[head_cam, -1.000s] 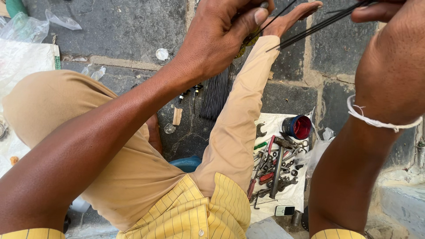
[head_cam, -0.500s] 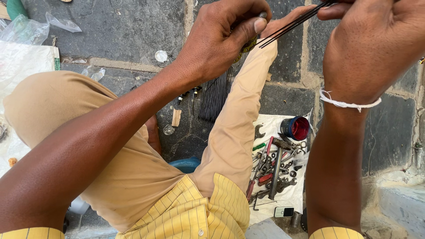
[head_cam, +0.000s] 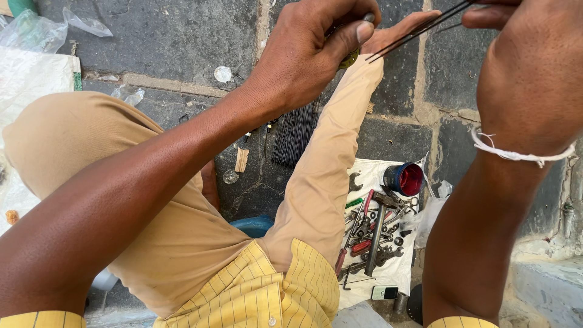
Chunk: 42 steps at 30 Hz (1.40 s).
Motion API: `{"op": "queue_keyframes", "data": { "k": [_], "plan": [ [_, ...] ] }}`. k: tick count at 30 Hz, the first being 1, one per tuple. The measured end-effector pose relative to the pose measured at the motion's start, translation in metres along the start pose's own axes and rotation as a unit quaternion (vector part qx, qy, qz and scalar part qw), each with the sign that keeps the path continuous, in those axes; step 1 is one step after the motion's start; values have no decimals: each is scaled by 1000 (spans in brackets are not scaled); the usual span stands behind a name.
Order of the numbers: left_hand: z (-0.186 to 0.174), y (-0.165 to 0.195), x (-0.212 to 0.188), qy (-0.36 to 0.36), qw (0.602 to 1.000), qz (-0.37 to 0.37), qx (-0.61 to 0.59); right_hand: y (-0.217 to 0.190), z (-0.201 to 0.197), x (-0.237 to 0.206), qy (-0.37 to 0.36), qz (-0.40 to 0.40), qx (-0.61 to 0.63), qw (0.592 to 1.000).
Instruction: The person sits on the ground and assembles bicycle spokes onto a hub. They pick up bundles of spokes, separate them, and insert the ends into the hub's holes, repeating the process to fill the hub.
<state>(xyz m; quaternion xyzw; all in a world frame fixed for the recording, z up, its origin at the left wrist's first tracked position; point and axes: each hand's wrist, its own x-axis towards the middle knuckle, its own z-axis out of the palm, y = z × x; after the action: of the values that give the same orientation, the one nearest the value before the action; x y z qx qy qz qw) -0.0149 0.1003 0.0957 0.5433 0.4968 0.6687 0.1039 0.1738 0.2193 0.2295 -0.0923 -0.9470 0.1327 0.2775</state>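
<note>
My left hand [head_cam: 316, 48] is raised at the top middle, its fingers closed around a small dark round part with a yellowish rim [head_cam: 351, 58]. From that part several thin dark metal rods [head_cam: 419, 30] run up to the right. My right hand [head_cam: 522, 67] is at the top right with a white string on its wrist; its fingers pinch the far ends of the rods near the frame's top edge. Below, my legs in tan trousers [head_cam: 316, 182] are bent over a dark stone floor.
A white cloth [head_cam: 388, 285] on the floor holds several wrenches, screwdrivers and small tools, with a red-lined round tin [head_cam: 405, 179] at its top. A bundle of dark rods [head_cam: 294, 136] lies between my legs. Clear plastic bags [head_cam: 36, 33] lie at the top left.
My right hand has moved left and closer to the left hand, bringing the rods nearer the part in the left hand. The left hand has stayed in place.
</note>
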Motion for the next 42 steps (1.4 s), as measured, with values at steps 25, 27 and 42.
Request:
{"op": "queue_keyframes", "data": {
  "k": [25, 27, 42],
  "plan": [
    [-2, 8, 0, -12, 999, -21, -35, -40, 21, 15, 59, -14, 40, 997],
    [-1, 8, 0, -12, 999, -26, -37, -42, 22, 16, 56, -18, 39, 997],
    [-2, 4, -2, 11, 1000, -2, 12, -44, 1, 19, -84, 64, -156, 982]
  ]
}}
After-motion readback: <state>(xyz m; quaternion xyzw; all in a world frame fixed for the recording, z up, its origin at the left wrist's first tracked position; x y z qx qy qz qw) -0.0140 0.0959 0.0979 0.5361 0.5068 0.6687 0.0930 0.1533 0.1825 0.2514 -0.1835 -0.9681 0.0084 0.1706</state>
